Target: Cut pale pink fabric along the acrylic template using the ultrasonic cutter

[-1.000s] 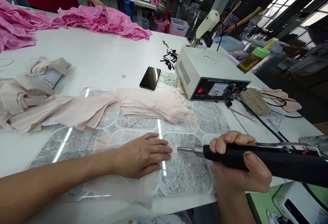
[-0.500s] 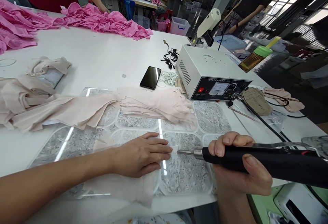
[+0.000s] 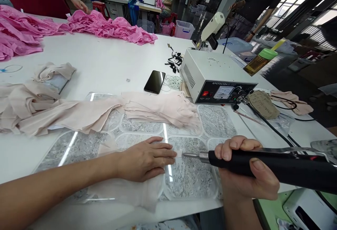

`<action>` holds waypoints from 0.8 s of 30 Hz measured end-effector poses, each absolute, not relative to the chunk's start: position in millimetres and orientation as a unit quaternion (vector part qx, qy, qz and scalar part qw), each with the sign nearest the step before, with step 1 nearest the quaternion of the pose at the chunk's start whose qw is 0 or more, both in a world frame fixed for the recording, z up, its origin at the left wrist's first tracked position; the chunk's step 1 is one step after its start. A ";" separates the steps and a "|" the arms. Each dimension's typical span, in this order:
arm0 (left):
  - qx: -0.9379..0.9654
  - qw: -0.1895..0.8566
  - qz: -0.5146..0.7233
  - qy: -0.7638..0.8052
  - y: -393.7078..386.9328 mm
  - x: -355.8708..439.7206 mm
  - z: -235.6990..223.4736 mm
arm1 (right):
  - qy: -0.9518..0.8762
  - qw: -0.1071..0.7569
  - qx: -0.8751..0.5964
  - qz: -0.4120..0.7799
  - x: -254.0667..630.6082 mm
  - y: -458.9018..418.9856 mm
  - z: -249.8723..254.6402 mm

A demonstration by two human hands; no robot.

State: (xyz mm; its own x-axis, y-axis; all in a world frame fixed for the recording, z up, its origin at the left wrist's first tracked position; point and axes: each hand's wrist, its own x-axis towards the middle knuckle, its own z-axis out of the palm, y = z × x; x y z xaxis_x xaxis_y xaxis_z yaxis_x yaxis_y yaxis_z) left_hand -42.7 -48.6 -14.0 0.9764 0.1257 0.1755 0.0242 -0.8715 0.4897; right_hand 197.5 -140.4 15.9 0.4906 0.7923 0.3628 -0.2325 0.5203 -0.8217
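Observation:
My left hand (image 3: 147,159) lies flat, fingers stretched to the right, pressing a thin pale pink fabric piece (image 3: 126,193) onto a marbled mat (image 3: 193,181) under a clear sheet. A small light tab (image 3: 179,154) pokes out past its fingertips. My right hand (image 3: 244,167) is wrapped round the black handle of an ultrasonic welding gun (image 3: 286,167). The gun's slim metal tip points left at the tab, very close to it; whether they touch I cannot tell. Just beyond my left hand, a stack of pale pink fabric pieces (image 3: 160,107) rests on the mat.
A white control box (image 3: 197,68) with a cable stands at the back right, near a phone (image 3: 154,81) and a tilted bottle (image 3: 260,61). Beige fabric (image 3: 34,107) heaps at the left. Pink garments (image 3: 110,26) lie at the far edge beside a co-worker's hand (image 3: 80,5).
Both my hands and the welding gun stay nearly still. The co-worker's hand has drawn back left from the pink garments. The view has tipped slightly.

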 end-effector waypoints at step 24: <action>0.971 0.224 0.076 0.042 -49.7 -51.0 -3.9 | -0.390 0.792 -0.350 0.314 191.8 -135.6 12.5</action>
State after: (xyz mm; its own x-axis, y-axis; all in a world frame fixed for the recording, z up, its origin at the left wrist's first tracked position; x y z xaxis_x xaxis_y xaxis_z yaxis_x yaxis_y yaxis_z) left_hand -51.0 -49.7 -3.9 0.9849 0.1164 0.1280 0.0485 -0.8959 0.4415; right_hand 191.8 -135.6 12.5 0.4982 0.7705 0.3977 -0.2239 0.5575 -0.7994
